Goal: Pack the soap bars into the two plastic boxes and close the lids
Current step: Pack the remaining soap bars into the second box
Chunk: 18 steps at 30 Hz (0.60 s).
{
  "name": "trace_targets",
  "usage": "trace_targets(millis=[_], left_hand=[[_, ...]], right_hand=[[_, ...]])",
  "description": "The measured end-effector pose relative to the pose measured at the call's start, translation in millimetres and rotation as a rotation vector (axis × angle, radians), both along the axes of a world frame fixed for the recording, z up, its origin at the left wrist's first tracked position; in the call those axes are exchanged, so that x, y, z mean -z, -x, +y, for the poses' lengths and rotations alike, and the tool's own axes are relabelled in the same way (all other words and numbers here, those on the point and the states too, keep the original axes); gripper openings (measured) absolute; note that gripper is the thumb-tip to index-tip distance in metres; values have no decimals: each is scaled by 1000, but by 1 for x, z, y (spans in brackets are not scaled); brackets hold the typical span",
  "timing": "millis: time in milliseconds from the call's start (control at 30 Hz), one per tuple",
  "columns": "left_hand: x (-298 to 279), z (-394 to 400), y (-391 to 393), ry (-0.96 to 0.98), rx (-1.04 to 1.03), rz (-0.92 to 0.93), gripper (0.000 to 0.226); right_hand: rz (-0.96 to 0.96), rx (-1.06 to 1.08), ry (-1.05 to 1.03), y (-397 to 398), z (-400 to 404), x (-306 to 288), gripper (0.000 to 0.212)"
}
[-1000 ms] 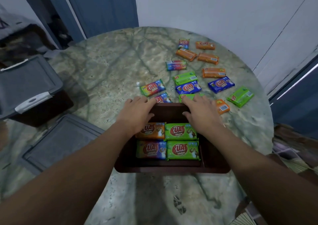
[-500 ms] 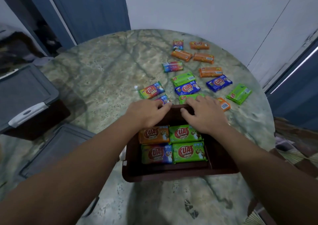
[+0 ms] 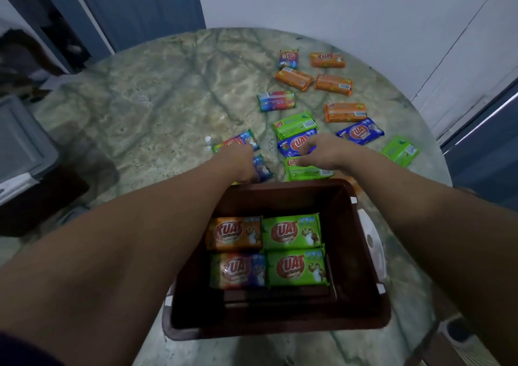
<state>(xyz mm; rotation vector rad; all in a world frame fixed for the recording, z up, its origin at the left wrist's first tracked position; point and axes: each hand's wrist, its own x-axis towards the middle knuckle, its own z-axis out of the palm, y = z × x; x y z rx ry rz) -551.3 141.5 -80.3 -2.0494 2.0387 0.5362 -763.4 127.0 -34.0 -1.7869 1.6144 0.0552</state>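
Now, left fingers: my left hand (image 3: 243,160) reaches past the box's far rim; its fingers curl down between a rainbow-wrapped bar (image 3: 237,142) and a purple bar (image 3: 261,166), but I cannot tell whether they grip either.
Right fingers: my right hand (image 3: 326,152) hangs loosely spread, fingertips over a blue bar (image 3: 294,144) and a green bar (image 3: 305,171); nothing held that I can see.
Open box: dark brown plastic box (image 3: 361,264) sits near me on the marble table (image 3: 157,107), lid off.
Box contents: four bars laid flat in two rows, one orange (image 3: 234,233), two green (image 3: 291,231), one rainbow.
Loose bars: orange, green and blue wrappers scattered on the far right of the table.
Second box: grey-lidded box (image 3: 19,147) at the left edge, lid on.
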Motion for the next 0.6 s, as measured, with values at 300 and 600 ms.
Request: trace_targets(millis=[300, 600], left_hand=[[25, -9, 3, -44, 21, -106, 77], [5, 4, 9, 211, -123, 114, 78]], right_hand=[[443, -230, 85, -12, -23, 46, 83], [326, -129, 271, -15, -15, 31, 91]])
